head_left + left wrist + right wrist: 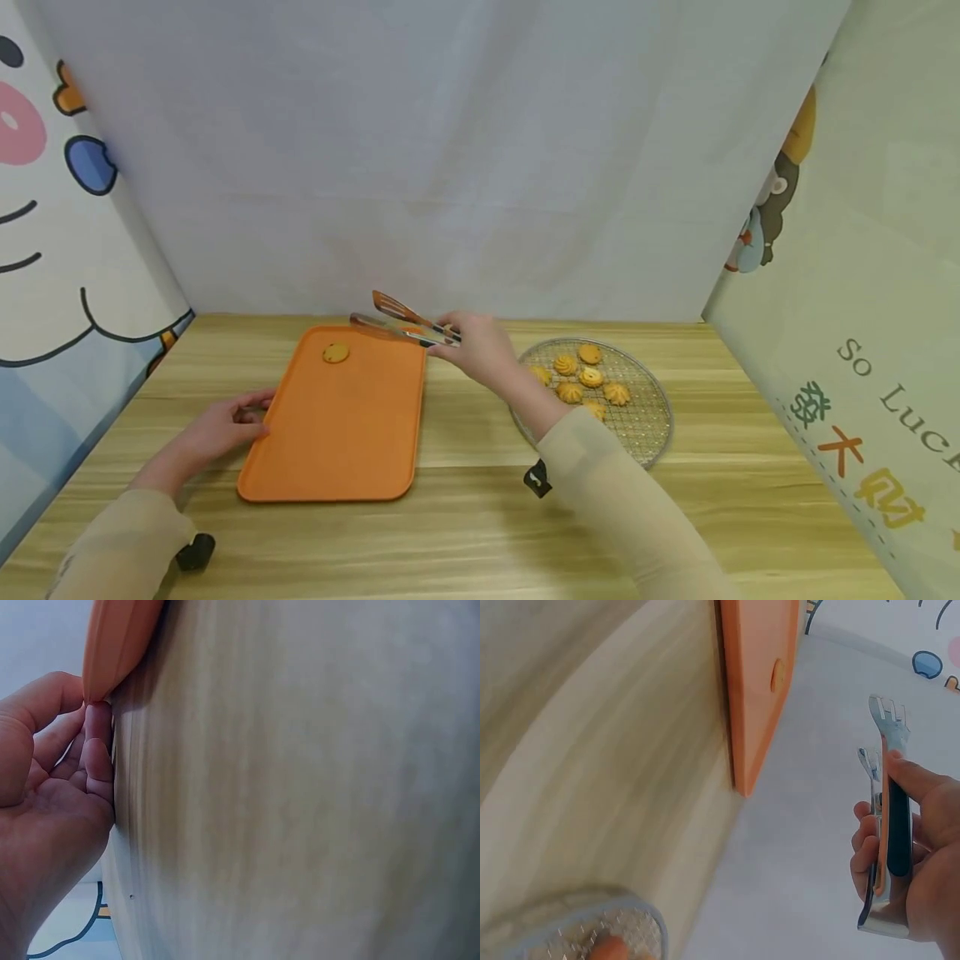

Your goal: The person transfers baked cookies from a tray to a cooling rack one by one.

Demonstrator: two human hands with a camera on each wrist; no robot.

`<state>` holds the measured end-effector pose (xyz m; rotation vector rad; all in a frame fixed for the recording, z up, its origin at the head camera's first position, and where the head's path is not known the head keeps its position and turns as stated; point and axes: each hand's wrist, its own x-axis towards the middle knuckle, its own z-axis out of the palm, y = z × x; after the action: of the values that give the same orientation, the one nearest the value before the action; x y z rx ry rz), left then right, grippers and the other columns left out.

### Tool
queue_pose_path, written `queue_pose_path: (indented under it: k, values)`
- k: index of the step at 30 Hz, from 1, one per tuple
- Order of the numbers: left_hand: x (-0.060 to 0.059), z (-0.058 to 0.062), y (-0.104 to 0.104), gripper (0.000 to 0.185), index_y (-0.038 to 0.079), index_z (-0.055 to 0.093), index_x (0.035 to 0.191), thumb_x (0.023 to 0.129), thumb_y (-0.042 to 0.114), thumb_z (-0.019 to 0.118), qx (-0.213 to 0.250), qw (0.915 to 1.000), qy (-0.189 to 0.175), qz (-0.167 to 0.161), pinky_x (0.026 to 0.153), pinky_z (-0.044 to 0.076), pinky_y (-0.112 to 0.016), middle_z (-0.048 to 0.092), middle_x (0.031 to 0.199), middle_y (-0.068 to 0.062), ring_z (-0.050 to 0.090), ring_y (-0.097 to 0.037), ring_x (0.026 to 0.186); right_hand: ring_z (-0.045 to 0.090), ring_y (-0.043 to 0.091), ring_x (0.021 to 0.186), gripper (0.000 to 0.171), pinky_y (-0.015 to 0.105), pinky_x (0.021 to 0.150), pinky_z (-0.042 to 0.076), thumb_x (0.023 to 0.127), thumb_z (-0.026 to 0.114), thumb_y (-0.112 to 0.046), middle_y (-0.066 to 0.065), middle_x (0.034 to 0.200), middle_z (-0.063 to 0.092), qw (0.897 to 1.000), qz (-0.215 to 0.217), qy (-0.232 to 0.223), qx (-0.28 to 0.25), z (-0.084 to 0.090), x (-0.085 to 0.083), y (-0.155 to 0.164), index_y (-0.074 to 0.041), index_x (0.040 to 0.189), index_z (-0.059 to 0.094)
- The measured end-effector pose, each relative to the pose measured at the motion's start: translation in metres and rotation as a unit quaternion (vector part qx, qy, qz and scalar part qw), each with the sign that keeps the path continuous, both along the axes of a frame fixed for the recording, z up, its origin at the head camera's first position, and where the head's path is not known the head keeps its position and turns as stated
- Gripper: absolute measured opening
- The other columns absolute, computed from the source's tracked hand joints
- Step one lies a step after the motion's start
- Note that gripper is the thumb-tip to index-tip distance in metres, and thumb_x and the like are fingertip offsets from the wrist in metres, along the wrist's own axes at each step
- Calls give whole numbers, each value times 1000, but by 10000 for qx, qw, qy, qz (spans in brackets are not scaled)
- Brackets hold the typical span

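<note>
My left hand (217, 433) is at the left edge of an orange tray (337, 433), thumb and fingertips pinching its rim in the left wrist view. One flat round cookie (336, 353) lies near the tray's far left corner. Above the tray's far right corner, my right hand (483, 354) grips metal tongs (898, 825) with dark handle grips. Their slotted ends (393, 307) point left and stand apart, with nothing between them. Under the right forearm is a round wire rack (647, 417) bearing several piped and round cookies (591, 377); the forearm hides part of it.
The wooden table (480, 533) runs back to a pale hanging cloth (450, 167). Cartoon-printed panels flank it, the left one (67, 333) and the right one (862, 292). Bare wood shows between tray and rack.
</note>
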<state>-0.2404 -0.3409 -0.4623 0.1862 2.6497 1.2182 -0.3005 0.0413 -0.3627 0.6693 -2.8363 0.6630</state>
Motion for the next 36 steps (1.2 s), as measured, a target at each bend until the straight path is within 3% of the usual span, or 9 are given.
queue_pose_path:
  k: [8,17,25,32,36]
  values:
    - [-1,-1,-2,66,0,36,143,89,26,65,-3,10000,0,-27,74,45,-23,48,133,-23,52,-15,93,59,10,72,47,23,51,41,81,67,-51,-3,99,69,9987,-212,-405,210,-23,-9,-22,-22,119,64]
    - [-1,-3,-3,67,0,36,143,89,27,65,30,10000,-39,25,74,45,-22,48,132,-22,52,-12,93,60,9,74,46,23,52,40,80,70,-48,-5,106,69,9955,-457,-682,470,-35,-12,-51,-24,119,65]
    - [1,0,-1,67,-1,37,143,88,24,66,173,9998,-42,76,74,46,-23,47,133,-23,53,-10,91,51,9,54,46,23,45,37,80,70,-47,-6,90,69,9930,-553,-783,691,-45,-12,-72,-22,119,65]
    - [-1,-2,-3,67,1,37,143,89,27,65,30,10000,-22,49,75,45,-22,48,132,-23,52,-13,93,56,9,66,40,22,50,41,83,69,-44,-5,95,68,9911,-497,-671,1035,-48,-14,-84,-20,115,67]
    - [-1,-2,-3,66,1,37,143,89,27,65,9,10000,-9,42,75,45,-22,48,133,-22,52,-14,94,55,9,64,34,23,52,43,86,67,-39,-4,96,68,9904,-506,-768,1029,-50,-15,-92,-18,112,67]
